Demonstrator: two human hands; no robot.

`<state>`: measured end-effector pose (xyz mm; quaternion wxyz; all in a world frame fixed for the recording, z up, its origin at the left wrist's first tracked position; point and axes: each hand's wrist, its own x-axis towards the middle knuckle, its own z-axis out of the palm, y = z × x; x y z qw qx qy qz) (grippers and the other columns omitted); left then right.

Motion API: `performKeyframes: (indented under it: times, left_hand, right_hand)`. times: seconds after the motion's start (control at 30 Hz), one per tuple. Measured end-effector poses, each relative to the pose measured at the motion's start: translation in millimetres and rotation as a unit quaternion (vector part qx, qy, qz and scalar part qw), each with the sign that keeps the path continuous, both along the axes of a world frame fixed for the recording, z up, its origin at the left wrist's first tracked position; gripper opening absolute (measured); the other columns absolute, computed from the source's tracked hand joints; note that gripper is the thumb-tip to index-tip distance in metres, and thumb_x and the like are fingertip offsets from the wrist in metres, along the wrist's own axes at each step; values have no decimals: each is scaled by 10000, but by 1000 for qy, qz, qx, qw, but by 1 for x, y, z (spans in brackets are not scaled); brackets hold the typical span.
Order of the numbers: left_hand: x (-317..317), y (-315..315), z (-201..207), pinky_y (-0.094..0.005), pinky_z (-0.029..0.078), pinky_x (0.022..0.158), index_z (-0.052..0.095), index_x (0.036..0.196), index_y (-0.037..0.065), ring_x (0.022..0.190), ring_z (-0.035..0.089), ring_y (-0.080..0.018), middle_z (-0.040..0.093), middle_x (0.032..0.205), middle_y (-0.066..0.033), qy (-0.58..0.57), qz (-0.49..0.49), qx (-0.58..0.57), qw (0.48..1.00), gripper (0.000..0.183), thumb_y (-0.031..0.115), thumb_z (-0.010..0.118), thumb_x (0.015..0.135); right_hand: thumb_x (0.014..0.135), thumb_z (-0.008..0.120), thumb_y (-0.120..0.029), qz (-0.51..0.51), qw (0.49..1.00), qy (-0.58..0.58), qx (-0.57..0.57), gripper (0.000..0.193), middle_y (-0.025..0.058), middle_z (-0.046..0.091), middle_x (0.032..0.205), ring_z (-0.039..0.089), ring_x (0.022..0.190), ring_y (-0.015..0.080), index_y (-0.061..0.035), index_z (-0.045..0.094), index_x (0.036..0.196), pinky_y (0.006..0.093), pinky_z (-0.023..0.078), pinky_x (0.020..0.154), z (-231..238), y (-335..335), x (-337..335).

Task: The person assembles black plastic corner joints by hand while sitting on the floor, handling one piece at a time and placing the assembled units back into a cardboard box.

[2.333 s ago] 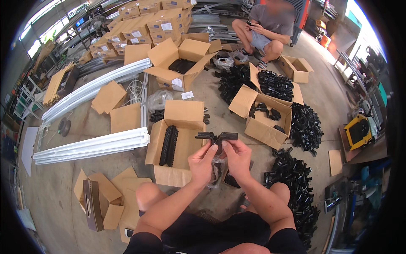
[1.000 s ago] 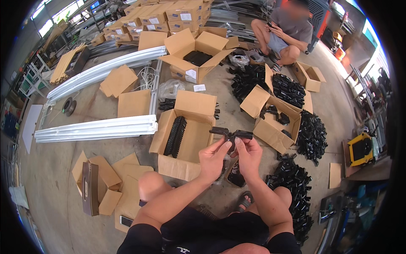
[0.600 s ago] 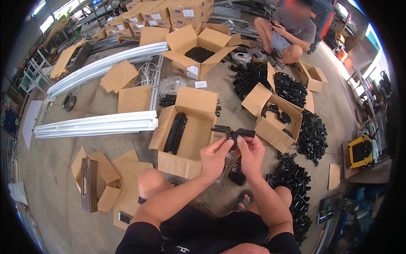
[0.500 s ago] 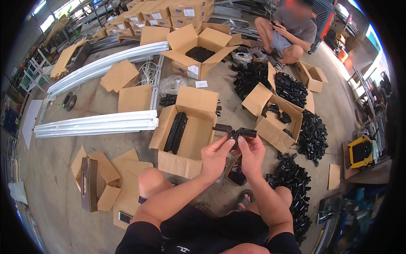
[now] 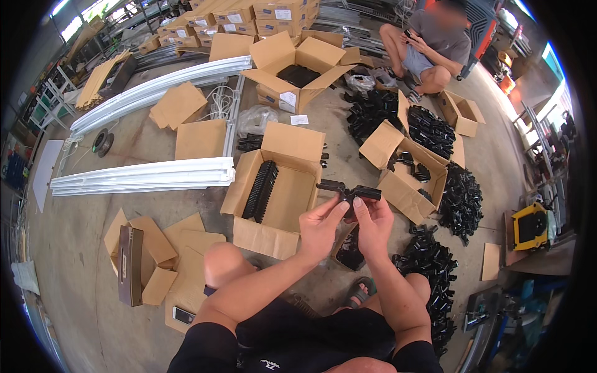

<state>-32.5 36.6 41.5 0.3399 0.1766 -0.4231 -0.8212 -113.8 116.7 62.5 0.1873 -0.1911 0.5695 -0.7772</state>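
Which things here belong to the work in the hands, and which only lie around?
In the work: left hand, right hand, black plastic part, open carton.

Lying around: white rails, flat cardboard pieces, yellow case.

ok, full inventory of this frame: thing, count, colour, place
black plastic part: 1, black, held in both hands
open carton: 1, brown, ahead of the hands, row of black parts inside
open carton with black contents: 1, brown, far centre
black part piles: several, black, floor at right
white profiles: bundle, white, floor at left
flat cardboard: several, brown, lower left
seated person: 1, top right
left hand: on part
right hand: on part
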Motion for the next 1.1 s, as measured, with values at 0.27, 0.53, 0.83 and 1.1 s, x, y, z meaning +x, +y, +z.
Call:
performKeyframes:
  times: [0.27,0.53,0.83,1.1]
  left_hand:
    - [0,1,2,-220,530,836,630,1297,-82,945,638,-75,714,1110,-75,5,2,3,1000,332,24,651,984]
    - [1,1,4,-212,525,824,633,1295,-80,940,634,-66,717,1102,-65,6,2,-6,1000,331,26,655,983]
    - [0,1,5,-204,521,810,638,1291,-76,928,633,-62,720,1088,-62,4,1,-6,1000,329,36,660,982]
    - [1,-1,2,-211,528,825,637,1293,-73,938,640,-70,721,1098,-69,-11,-2,12,1000,340,34,671,973]
  right_hand:
    - [988,661,-96,-2,1000,12,-10,109,48,705,934,642,733,103,-13,672,1058,257,552,611,4,0,0]
    - [984,669,-98,-7,1000,23,6,112,42,702,919,633,716,103,-14,675,1057,257,541,622,1,1,1]
    - [973,682,-89,8,1000,17,6,120,21,693,928,615,736,66,-25,675,1073,224,524,629,-1,4,-4]
    - [973,687,-98,4,1000,9,-9,108,6,673,894,605,721,68,-34,668,1058,226,518,624,0,1,-2]
